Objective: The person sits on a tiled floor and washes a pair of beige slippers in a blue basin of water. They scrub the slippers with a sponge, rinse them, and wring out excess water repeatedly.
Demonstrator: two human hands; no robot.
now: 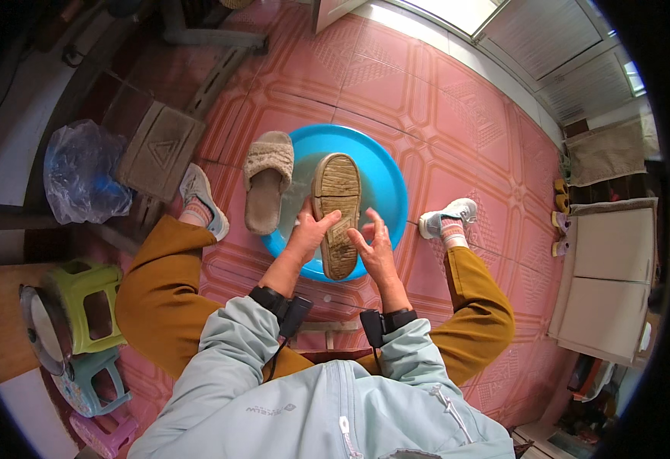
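A slipper with a worn, dirty tan sole is held sole up over a round blue plastic basin that holds cloudy water. My left hand grips it from the left side, thumb on the sole. At its right side is my right hand, fingers apart and raised, the thumb near the sole's edge; whether it touches cannot be told. The matching fuzzy brown slipper rests sole down at the basin's left rim.
My shoes stand on the pink tiled floor either side of the basin. At left are a clear plastic bag, a brown pedal-like plate, a green plastic stool and smaller stools. Small shoes line the right side by a white cabinet.
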